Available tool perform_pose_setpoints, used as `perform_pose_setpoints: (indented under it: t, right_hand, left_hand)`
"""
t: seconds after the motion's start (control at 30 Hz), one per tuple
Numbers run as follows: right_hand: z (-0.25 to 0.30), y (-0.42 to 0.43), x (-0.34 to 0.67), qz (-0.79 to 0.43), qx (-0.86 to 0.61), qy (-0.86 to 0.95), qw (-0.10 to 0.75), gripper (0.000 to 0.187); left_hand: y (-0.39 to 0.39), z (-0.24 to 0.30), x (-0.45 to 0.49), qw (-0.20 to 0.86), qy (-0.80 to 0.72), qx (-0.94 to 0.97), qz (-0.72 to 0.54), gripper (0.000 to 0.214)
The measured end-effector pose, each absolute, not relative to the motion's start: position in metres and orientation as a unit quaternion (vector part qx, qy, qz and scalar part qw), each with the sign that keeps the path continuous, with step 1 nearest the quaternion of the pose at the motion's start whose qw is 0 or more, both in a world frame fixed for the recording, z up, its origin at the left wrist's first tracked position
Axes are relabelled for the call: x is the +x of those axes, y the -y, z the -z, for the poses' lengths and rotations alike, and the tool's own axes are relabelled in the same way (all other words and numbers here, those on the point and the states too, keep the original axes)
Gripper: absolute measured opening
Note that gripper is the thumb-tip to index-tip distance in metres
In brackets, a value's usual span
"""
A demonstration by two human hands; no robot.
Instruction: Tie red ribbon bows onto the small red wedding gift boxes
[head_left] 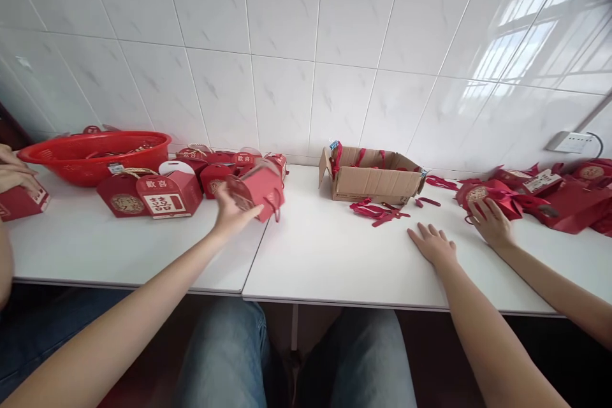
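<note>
- Right hand (433, 243) flat on white worktop (329, 261), fingers spread, holding nothing, just in front of open brown cardboard box (370, 190).
- Co-worker's hand (492, 223) right of cardboard box, touching folded red paper box (482, 194).
- Left hand (232, 210) left of cardboard box, fingers clamped on red paper gift box (258, 188), raised above worktop.
- Red plastic basket (95, 153) far left of cardboard box.

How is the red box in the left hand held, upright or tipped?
Tipped: the red box leans sideways, off the table, gripped by the left hand.
</note>
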State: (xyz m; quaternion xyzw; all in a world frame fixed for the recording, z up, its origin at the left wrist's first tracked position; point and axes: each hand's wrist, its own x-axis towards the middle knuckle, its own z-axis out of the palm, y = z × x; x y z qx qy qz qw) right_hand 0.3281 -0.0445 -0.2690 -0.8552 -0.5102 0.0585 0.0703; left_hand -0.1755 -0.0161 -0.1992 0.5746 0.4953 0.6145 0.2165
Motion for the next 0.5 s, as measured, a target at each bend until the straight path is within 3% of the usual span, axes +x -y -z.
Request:
perform_pose_setpoints:
  t: [0.2,0.37,0.5]
  right_hand:
    - [0.267,0.051,0.324,-0.027,-0.848,0.523,0.087,0.07]
    - [0.25,0.049,0.31,0.012,-0.805,0.579,0.125,0.041]
    - [0.231,0.014,0.269,0.028,-0.741,0.644,0.186,0.034]
  left_hand:
    - [0.002,0.214,-0.089,0.441,-0.442,0.632,-0.459,0.095]
    - [-0.022,0.234,-0.079,0.449,-0.455,0.621,-0.453,0.097]
    - [-0.037,0.244,-0.089,0.466,-0.45,0.58,-0.494,0.092]
